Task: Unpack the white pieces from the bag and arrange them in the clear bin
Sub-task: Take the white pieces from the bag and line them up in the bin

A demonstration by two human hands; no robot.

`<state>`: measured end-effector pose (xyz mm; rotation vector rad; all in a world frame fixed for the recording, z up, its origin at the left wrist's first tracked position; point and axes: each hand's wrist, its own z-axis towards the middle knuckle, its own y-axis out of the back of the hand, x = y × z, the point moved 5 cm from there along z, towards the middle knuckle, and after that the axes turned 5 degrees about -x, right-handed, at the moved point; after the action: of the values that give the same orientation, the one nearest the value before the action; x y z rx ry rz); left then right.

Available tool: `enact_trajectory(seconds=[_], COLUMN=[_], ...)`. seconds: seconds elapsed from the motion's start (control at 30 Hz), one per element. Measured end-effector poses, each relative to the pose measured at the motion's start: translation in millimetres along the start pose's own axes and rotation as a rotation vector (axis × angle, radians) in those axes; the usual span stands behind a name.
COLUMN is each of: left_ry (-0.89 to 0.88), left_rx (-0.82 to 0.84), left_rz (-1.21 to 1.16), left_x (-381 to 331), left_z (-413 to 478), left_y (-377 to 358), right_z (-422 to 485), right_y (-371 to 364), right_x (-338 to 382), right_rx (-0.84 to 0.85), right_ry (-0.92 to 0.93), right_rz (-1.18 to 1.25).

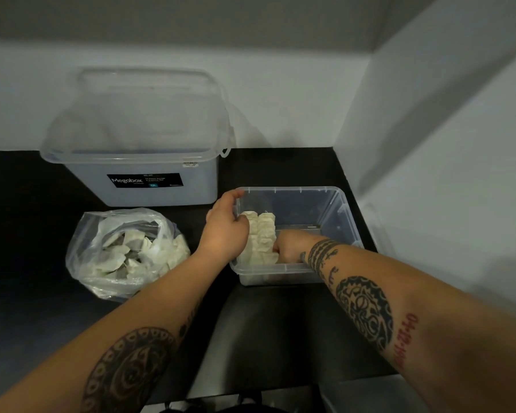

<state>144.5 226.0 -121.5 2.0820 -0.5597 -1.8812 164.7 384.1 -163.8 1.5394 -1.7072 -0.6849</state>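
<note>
Both forearms reach forward over the dark table (265, 338) toward the clear bin (343, 222), which serves as the reference for everything else. At the bin's near wall, the right hand (286, 247) is sunk inside, fingers curled down against the rows of white pieces (261, 236); whether it pinches one or only presses them I cannot tell. The left hand (225, 226) comes over the bin's left rim, fingers bent against the stack's left side, seemingly bracing it instead of gripping.

Left of the bin, well apart, sits the bag (125, 251), open at the top and still holding many loose pieces. Behind and to the left of the bin stands a bigger lidded box (140, 150) against the wall.

To do this step well, I judge the hands should squeeze the rows gently from both sides, keeping each piece upright and snug against the left wall, so the bare right half of the bin stays free for more rows.

Fingertips of both hands are hidden behind the pieces, and the bin's floor under them is hard to make out.
</note>
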Motion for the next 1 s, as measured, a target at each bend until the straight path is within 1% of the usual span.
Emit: enact_trajectory(seconds=[0.1, 0.23, 0.5, 0.63, 0.83, 0.9, 1.0], left_ry=[-0.001, -0.005, -0.02, 0.003, -0.041, -0.067, -0.079], left_rx=[-0.006, -0.023, -0.013, -0.002, -0.013, -0.022, -0.047], left_rz=[0.0, 0.021, 0.061, 0.073, 0.063, 0.052, 0.018], left_x=[0.6, 2.2, 0.5, -1.6, -12.7, -15.5, -20.8], left_z=[0.9, 3.1, 5.1, 4.4, 2.2, 5.1, 9.8], left_y=[0.3, 0.7, 1.3, 2.3, 9.2, 15.5, 30.8], right_z=[1.0, -2.3, -11.2, -19.8, -33.3, -39.7, -49.9], right_y=[3.1, 6.4, 17.2, 22.6, 33.1, 44.2, 70.4], right_x=[-2.6, -4.2, -1.9, -8.3, -10.7, -9.0, 1.2], right_rx=[-0.077, -0.105, -0.185, -0.173, -0.181, -0.214, -0.307], right_ry=[-0.018, -0.057, -0.063, -0.11, -0.105, -0.111, -0.103], right_rz=[0.086, 0.161, 0.174, 0.221, 0.272, 0.268, 0.221])
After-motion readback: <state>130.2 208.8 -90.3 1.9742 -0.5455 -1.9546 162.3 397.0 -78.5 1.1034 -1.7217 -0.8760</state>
